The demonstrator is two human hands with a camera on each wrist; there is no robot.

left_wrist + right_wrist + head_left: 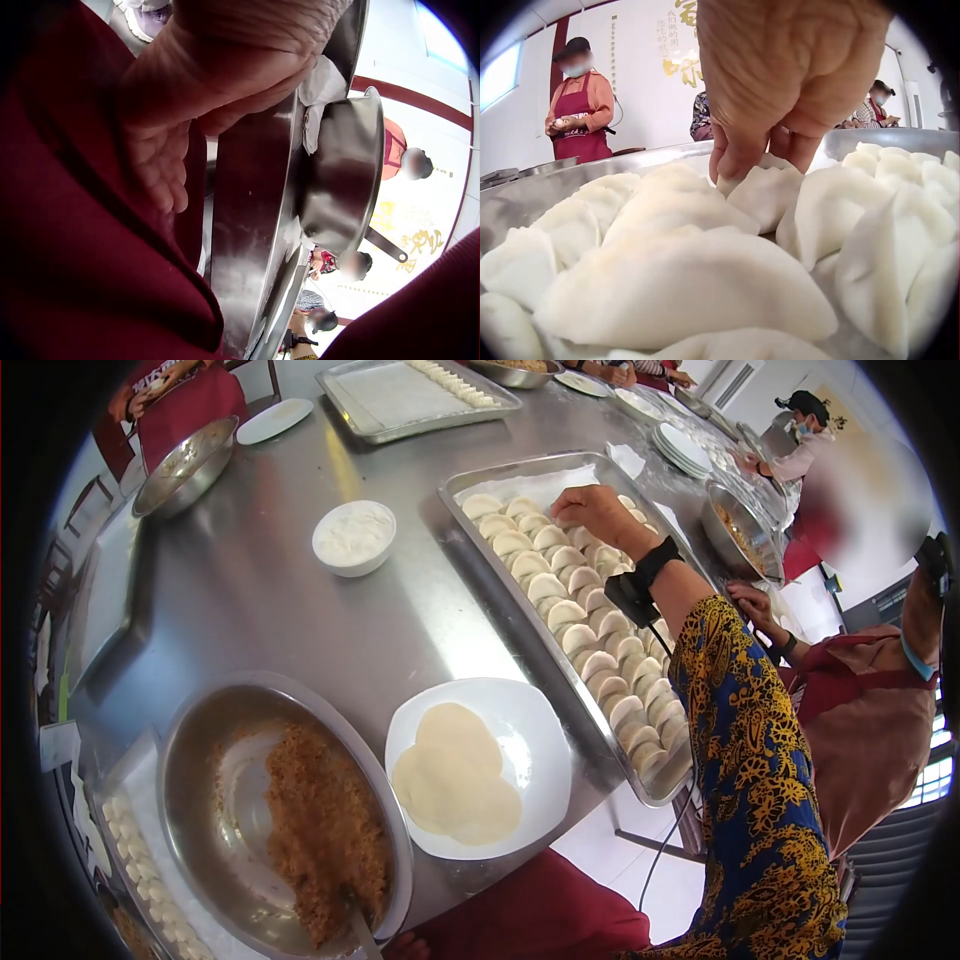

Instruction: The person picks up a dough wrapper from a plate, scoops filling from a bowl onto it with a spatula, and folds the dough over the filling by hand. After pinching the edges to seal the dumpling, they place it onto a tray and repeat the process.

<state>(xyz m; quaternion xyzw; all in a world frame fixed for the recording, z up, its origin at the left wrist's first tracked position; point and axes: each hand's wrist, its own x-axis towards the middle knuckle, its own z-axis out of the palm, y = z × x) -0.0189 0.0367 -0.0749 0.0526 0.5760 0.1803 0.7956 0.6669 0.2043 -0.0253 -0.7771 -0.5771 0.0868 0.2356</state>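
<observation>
My right hand (605,520) reaches over the far part of a metal tray (455,485) lined with rows of folded dumplings (568,610). In the right wrist view, the fingers of the right hand (787,75) pinch the top of one pleated dumpling (765,196), which stands among others. My left hand (225,75) is low by the table's side, against a dark red apron (82,225), with fingers loosely bent and nothing seen in them. Nearer me are a white plate (545,760) with round wrappers (455,760) and a bowl (190,780) of orange-brown filling (325,820).
A small bowl of white flour (355,535) stands mid-table. A second dumpling tray (400,420) is at the back, an empty metal bowl (185,465) back left, more dumplings (145,870) at near left. A spoon handle (362,932) sticks out of the filling. Several people stand around.
</observation>
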